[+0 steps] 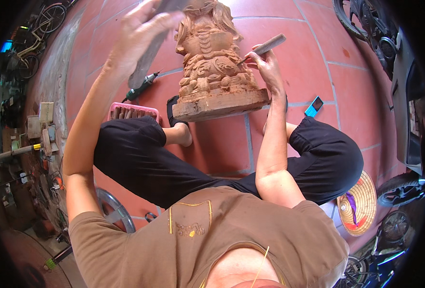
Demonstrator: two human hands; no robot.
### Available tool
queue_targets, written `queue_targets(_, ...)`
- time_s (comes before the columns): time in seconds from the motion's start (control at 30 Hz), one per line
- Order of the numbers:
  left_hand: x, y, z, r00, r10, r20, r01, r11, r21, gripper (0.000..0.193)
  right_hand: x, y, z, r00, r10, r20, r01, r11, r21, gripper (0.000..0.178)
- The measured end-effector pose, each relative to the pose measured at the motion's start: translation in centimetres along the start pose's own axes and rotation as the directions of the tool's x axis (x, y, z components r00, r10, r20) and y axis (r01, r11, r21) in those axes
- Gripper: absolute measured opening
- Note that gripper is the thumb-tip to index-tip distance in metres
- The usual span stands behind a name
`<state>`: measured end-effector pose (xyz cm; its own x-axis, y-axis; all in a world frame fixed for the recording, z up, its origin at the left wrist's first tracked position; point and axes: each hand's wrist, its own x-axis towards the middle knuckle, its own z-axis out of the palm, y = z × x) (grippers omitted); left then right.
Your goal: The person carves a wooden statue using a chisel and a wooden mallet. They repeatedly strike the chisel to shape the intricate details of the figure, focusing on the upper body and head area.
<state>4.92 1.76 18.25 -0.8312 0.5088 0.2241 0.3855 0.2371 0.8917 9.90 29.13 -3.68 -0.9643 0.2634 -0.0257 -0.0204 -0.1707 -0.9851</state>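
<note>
A carved reddish-brown wooden statue [211,72] leans away from me on the floor, its flat base [222,105] between my feet. My right hand [269,72] grips a chisel [272,43] with a pale wooden handle. The chisel's thin blade points left, with its tip at the statue's right side; whether it bites into the wood cannot be made out. Raised at the upper left, my left hand [140,31] is closed around a long grey-brown wooden club [147,62]. Motion blurs this hand and the club, which is apart from the chisel.
Left of the statue lies a green rotary power tool [142,87], beside a pink basket [158,115] of wooden tool handles. A blue phone [313,107] rests right of my foot. Farther right are a straw hat [366,206] and a motorbike [407,110]; clutter [44,139] lines the left.
</note>
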Motion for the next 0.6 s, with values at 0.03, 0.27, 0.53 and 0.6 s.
queue_targets(0.03,0.3,-0.2,-1.2,0.996,0.026,0.080,-0.012,0.985,-0.171,0.046,-0.2,-0.2,0.3,1.000,-0.014,-0.027,0.015,0.999,0.029,0.021)
queue_targets(0.27,0.5,0.1,-1.1,0.985,-0.172,-0.017,0.167,0.975,-0.143,0.034,1.1,1.2,2.2,0.996,-0.044,0.078,0.041,0.999,0.030,0.022)
queue_targets(0.53,0.3,-0.2,0.2,0.999,-0.003,-0.039,0.011,0.978,0.209,0.036,2.2,1.2,3.4,0.989,-0.131,0.069,0.134,0.990,-0.041,0.024)
queue_targets(0.6,0.2,-0.8,-0.1,0.999,-0.030,-0.020,0.034,0.967,0.252,0.045,2.8,1.0,3.4,0.987,-0.145,0.076,0.152,0.984,-0.091,0.026)
